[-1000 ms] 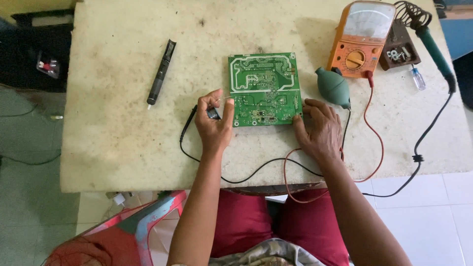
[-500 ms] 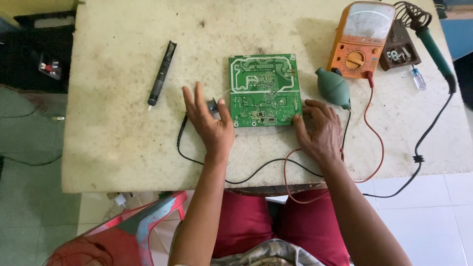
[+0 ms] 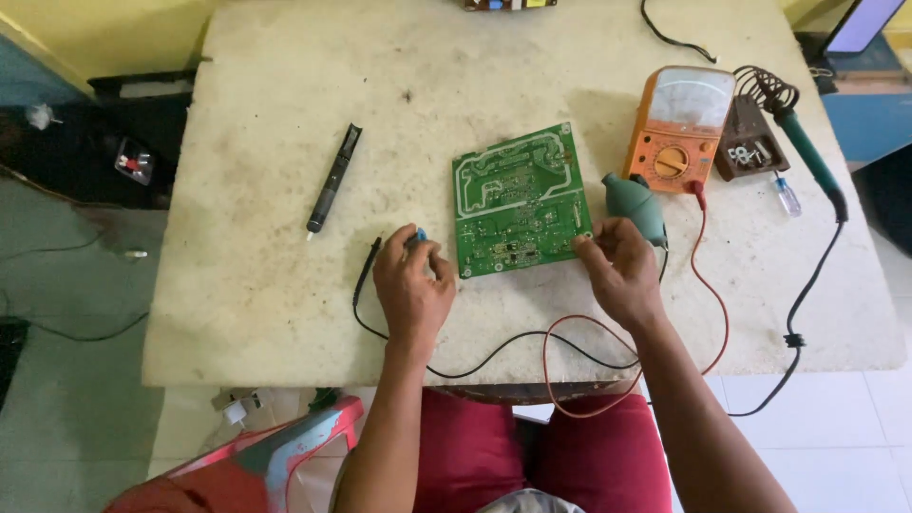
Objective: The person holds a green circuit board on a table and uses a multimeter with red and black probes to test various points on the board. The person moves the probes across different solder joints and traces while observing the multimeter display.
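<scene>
Resting on the pale worktable [image 3: 266,285], the left hand [image 3: 413,285] pinches a small blue-tipped item [image 3: 419,235], possibly a probe tip, fingers closed on it, just left of the green circuit board [image 3: 520,198]. The right hand [image 3: 619,271] touches the board's near right corner, fingers curled on its edge. A teal bulb [image 3: 634,204] and an orange multimeter [image 3: 680,128] sit right of the board, a black pen-like tool [image 3: 332,180] to its left.
</scene>
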